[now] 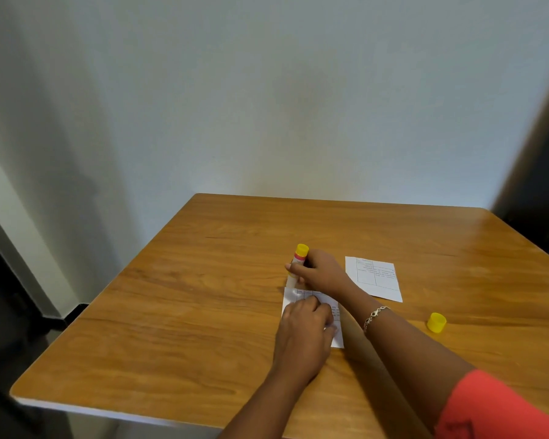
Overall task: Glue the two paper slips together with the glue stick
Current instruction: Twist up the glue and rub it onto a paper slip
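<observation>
Because paper is thin, light and bends easily, the left hand (pixel 305 327) presses one slip (pixel 337 335) flat, low in the middle of the frame. The right hand (pixel 322 274) grips the hard glue stick (pixel 299 258) round its middle, with the tip down at that slip's top edge. The other slip (pixel 374 278) lies apart, to the right.
</observation>
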The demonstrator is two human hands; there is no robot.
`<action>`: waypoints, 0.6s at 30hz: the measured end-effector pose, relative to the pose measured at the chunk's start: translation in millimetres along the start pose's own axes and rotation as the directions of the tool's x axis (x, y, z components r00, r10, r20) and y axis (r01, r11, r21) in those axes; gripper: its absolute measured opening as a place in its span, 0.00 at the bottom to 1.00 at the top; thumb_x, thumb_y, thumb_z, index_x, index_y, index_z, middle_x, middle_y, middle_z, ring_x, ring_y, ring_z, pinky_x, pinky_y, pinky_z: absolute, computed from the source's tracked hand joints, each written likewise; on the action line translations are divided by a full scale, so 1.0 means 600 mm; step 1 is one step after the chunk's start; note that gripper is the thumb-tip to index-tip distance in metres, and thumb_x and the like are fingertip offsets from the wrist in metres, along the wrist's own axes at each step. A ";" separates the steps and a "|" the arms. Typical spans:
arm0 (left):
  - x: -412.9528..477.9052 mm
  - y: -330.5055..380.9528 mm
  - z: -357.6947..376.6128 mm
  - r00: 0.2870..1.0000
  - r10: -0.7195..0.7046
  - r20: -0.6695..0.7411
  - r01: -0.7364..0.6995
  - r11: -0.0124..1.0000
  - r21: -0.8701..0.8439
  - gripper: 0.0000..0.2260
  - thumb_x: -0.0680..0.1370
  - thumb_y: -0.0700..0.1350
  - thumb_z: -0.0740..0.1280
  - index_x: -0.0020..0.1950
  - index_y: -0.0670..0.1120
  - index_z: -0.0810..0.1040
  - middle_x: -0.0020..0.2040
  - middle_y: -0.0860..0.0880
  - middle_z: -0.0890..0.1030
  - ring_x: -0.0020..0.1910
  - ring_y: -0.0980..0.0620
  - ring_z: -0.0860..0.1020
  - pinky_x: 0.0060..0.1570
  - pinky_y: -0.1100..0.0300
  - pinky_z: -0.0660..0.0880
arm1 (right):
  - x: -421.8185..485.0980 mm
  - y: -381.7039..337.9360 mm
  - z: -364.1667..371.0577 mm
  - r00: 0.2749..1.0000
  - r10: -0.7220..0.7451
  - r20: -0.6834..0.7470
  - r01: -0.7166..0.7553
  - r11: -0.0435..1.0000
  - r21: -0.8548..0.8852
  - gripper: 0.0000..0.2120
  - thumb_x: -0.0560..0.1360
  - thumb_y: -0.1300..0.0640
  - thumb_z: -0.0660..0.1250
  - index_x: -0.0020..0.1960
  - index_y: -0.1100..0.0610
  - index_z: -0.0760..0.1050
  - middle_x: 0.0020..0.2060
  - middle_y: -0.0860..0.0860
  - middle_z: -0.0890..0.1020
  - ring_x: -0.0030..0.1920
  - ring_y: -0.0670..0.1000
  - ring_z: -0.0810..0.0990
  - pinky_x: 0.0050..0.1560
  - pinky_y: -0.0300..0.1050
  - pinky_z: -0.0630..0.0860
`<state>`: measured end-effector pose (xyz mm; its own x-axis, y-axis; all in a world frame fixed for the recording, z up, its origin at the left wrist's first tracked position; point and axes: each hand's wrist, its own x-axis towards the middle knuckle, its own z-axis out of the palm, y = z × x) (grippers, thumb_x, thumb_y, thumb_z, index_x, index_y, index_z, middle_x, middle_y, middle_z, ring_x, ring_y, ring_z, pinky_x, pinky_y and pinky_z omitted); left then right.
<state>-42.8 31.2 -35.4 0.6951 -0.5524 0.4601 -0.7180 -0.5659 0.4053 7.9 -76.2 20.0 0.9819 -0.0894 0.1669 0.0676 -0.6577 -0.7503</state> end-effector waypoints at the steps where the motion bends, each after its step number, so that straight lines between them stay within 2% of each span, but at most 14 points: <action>1: 0.000 0.000 0.000 1.000 0.002 -0.003 -0.002 1.000 -0.001 0.06 0.74 0.47 0.64 0.46 0.47 0.77 0.48 0.48 0.78 0.49 0.49 0.75 0.51 0.54 0.71 | 0.001 -0.001 0.000 1.000 -0.002 0.004 0.002 1.000 -0.007 0.11 0.74 0.53 0.66 0.38 0.60 0.72 0.33 0.57 0.77 0.35 0.51 0.75 0.37 0.44 0.67; 3: 0.000 0.000 0.001 1.000 0.000 -0.013 0.000 1.000 -0.005 0.06 0.74 0.47 0.64 0.46 0.47 0.77 0.47 0.48 0.79 0.49 0.49 0.76 0.51 0.54 0.72 | 0.003 -0.003 0.000 1.000 -0.006 0.011 0.006 0.999 -0.033 0.12 0.74 0.53 0.66 0.37 0.59 0.72 0.34 0.61 0.79 0.36 0.52 0.75 0.39 0.45 0.68; 7: 0.000 0.000 0.001 1.000 -0.005 -0.022 0.005 1.000 -0.006 0.06 0.74 0.47 0.64 0.47 0.47 0.78 0.47 0.48 0.79 0.49 0.50 0.76 0.51 0.55 0.72 | 0.007 -0.005 0.002 0.999 -0.002 0.039 0.005 0.997 -0.078 0.12 0.74 0.52 0.66 0.35 0.57 0.71 0.35 0.62 0.79 0.37 0.53 0.75 0.39 0.45 0.67; 12: -0.001 -0.001 0.001 1.000 -0.008 -0.017 0.007 1.000 -0.008 0.06 0.75 0.47 0.64 0.48 0.47 0.77 0.49 0.48 0.79 0.50 0.51 0.75 0.53 0.55 0.71 | 0.006 -0.005 0.005 0.997 -0.008 0.083 0.019 0.992 -0.127 0.11 0.74 0.51 0.66 0.37 0.56 0.71 0.34 0.54 0.76 0.36 0.51 0.73 0.36 0.43 0.65; 18: -0.002 0.001 -0.001 1.000 0.002 -0.019 -0.002 1.000 -0.009 0.05 0.74 0.47 0.64 0.47 0.47 0.77 0.47 0.49 0.79 0.49 0.51 0.75 0.51 0.56 0.71 | 0.003 -0.002 -0.001 0.996 -0.005 0.084 0.017 0.990 -0.139 0.11 0.74 0.52 0.66 0.37 0.57 0.70 0.33 0.54 0.75 0.35 0.51 0.72 0.34 0.42 0.64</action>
<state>-44.2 32.1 -35.1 0.6927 -0.5418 0.4761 -0.7199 -0.5593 0.4109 9.4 -76.3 21.5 0.9929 -0.0230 0.1165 0.0588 -0.7570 -0.6508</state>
